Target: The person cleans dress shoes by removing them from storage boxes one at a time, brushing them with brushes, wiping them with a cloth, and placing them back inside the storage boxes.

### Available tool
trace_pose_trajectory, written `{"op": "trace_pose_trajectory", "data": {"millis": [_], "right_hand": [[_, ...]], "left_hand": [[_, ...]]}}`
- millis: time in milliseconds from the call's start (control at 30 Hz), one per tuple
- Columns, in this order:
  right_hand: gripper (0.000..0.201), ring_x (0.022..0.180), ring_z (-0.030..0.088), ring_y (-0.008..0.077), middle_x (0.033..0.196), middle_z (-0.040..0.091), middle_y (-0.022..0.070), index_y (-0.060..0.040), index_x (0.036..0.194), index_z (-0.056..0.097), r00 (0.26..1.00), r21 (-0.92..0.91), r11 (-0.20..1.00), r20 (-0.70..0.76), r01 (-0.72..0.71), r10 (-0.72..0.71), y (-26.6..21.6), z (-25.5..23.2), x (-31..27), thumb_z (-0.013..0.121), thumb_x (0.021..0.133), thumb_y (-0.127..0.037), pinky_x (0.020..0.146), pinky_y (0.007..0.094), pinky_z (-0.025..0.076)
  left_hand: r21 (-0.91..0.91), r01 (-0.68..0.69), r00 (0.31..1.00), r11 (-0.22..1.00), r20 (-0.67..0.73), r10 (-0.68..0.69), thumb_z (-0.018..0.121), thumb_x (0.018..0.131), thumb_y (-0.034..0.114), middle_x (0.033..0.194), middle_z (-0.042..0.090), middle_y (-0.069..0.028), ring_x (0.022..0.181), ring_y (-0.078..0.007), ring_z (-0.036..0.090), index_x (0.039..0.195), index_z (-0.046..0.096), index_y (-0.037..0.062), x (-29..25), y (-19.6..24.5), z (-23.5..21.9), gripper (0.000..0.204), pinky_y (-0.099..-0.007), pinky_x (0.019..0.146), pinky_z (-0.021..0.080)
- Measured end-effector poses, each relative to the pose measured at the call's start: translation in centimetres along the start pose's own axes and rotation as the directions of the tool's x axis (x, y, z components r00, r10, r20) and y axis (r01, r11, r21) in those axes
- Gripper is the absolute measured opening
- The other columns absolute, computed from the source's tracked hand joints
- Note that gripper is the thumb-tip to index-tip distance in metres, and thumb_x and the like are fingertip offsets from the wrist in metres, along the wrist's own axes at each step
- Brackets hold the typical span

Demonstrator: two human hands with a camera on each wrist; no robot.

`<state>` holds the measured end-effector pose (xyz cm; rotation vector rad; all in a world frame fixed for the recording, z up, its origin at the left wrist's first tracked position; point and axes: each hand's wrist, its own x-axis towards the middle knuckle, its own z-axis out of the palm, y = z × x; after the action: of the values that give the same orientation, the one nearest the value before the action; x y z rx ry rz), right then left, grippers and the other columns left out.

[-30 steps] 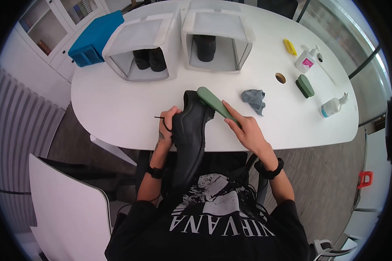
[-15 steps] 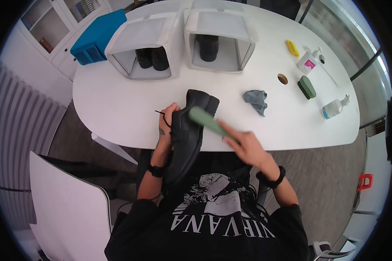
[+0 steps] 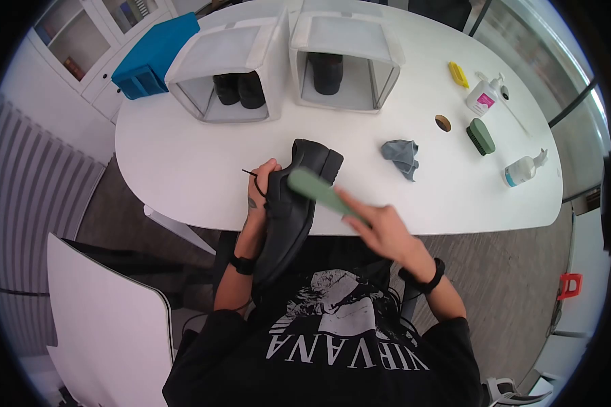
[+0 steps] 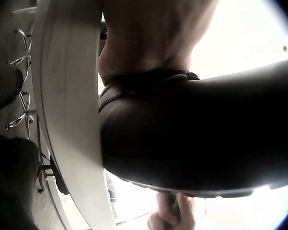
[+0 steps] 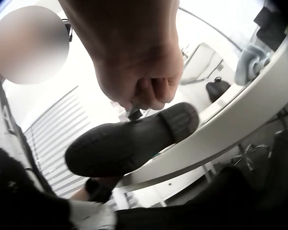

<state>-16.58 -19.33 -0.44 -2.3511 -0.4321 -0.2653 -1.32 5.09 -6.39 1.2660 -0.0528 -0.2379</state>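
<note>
My left hand point(image 3: 259, 193) holds a black lace-up shoe point(image 3: 284, 227) from its left side, near the opening. The shoe's heel points to the table's far side and its toe towards my lap, with a loose lace over the hand. A long-handled green brush point(image 3: 319, 192) lies across the shoe's upper, slightly blurred. My right hand point(image 3: 387, 232) grips the brush's handle, index finger stretched along it. The right wrist view shows the shoe's dark sole point(image 5: 120, 148) below the curled fingers of that hand. In the left wrist view the shoe point(image 4: 197, 129) hides the left fingers.
Two white shoe boxes point(image 3: 278, 81) with black footwear inside stand at the back, beside a blue case point(image 3: 153, 57). To the right lie a grey cloth point(image 3: 402, 157), a second green brush point(image 3: 480, 137), a pump bottle point(image 3: 482, 98), a spray bottle point(image 3: 523, 169) and a yellow item point(image 3: 458, 74).
The brush has moved from the shoe's heel towards me and to the left, onto the upper. The right hand moved nearer my body with it, and the shoe has turned slightly.
</note>
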Motion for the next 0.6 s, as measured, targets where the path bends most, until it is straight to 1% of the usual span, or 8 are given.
{"op": "trace_pose_trajectory", "data": {"millis": [100,233,300,333,367,433,500,600], "right_hand": [[0.067,0.07,0.067,0.0458,0.076,0.066,0.0243,-0.0163,0.162,0.04,0.959,-0.056,0.96,0.048,-0.276,0.279,0.7,-1.5,0.9,0.066,0.101,-0.019,0.068,0.0489,0.055],[0.059,0.066,0.065,0.0439,0.074,0.062,0.0264,-0.0113,0.16,0.045,1.0,0.167,0.986,0.0,0.024,-0.024,-2.6,0.3,-0.1,0.062,0.103,-0.017,0.068,0.0448,0.053],[0.061,0.07,0.066,0.0453,0.077,0.066,0.025,-0.0117,0.16,0.044,0.94,0.033,0.952,0.175,-0.304,0.294,-1.4,-1.2,0.7,0.063,0.102,-0.016,0.073,0.0449,0.054],[0.063,0.082,0.069,0.0477,0.09,0.072,0.0249,-0.0126,0.161,0.043,0.915,0.016,0.929,0.178,-0.371,0.363,-1.3,-2.3,1.7,0.064,0.102,-0.016,0.08,0.0453,0.055],[0.063,0.082,0.069,0.0477,0.09,0.072,0.0249,-0.0126,0.161,0.043,0.914,0.015,0.928,0.181,-0.372,0.364,-1.5,-1.6,1.0,0.064,0.102,-0.016,0.08,0.0453,0.055],[0.065,0.083,0.069,0.0464,0.09,0.072,0.0226,-0.0133,0.161,0.042,0.998,0.088,0.996,0.054,0.011,-0.016,-2.5,0.7,-0.7,0.067,0.101,-0.019,0.075,0.0471,0.057],[0.065,0.08,0.07,0.0455,0.092,0.072,0.0231,-0.013,0.161,0.042,0.986,0.182,0.974,0.068,0.137,-0.151,-3.9,1.1,-1.4,0.067,0.102,-0.023,0.074,0.0478,0.058],[0.064,0.07,0.069,0.0437,0.088,0.071,0.0234,-0.0113,0.16,0.043,0.979,0.095,0.987,0.168,-0.132,0.114,-2.9,-0.9,-0.3,0.066,0.102,-0.022,0.065,0.0472,0.056]], "left_hand": [[-0.033,0.068,0.978,0.997,-0.196,-0.073,0.057,0.103,0.036,0.06,0.048,0.0035,0.057,-0.0095,0.047,0.068,0.054,0.0062,-0.3,-0.7,0.7,0.046,-0.0281,0.057,0.037],[0.07,0.007,0.994,0.998,0.112,-0.015,0.059,0.102,0.036,0.071,0.057,-0.0026,0.065,-0.0122,0.054,0.083,0.062,0.0021,0.8,-2.0,-2.5,0.04,-0.0289,0.063,0.045],[0.182,-0.183,0.983,0.966,0.009,0.184,0.06,0.102,0.037,0.076,0.059,-0.0053,0.069,-0.0138,0.057,0.091,0.065,-0.0006,0.9,-3.2,-2.2,0.039,-0.0297,0.067,0.048],[0.001,0.131,0.99,0.991,-0.059,-0.131,0.061,0.101,0.037,0.076,0.06,-0.0055,0.069,-0.0147,0.057,0.092,0.064,-0.0019,-0.2,-0.6,-0.8,0.04,-0.0296,0.068,0.048],[-0.001,0.133,0.989,0.991,-0.061,-0.133,0.061,0.101,0.037,0.076,0.06,-0.0055,0.069,-0.0147,0.057,0.092,0.064,-0.0019,-0.2,-1.4,-0.7,0.04,-0.0296,0.068,0.048],[0.248,-0.292,0.946,0.924,-0.066,0.317,0.058,0.102,0.036,0.072,0.056,-0.0041,0.067,-0.0136,0.054,0.086,0.062,-0.0003,0.2,-3.2,-1.1,0.04,-0.0299,0.066,0.045],[0.308,-0.26,0.961,0.915,-0.01,0.276,0.054,0.104,0.035,0.065,0.049,-0.0006,0.063,-0.0112,0.047,0.073,0.053,0.0047,-0.4,0.0,-0.1,0.044,-0.0312,0.06,0.039],[0.155,-0.066,0.995,0.986,0.083,0.054,0.051,0.104,0.037,0.06,0.039,0.0037,0.058,-0.0086,0.037,0.065,0.039,0.0099,0.1,0.5,-0.2,0.05,-0.0318,0.055,0.03]]}}
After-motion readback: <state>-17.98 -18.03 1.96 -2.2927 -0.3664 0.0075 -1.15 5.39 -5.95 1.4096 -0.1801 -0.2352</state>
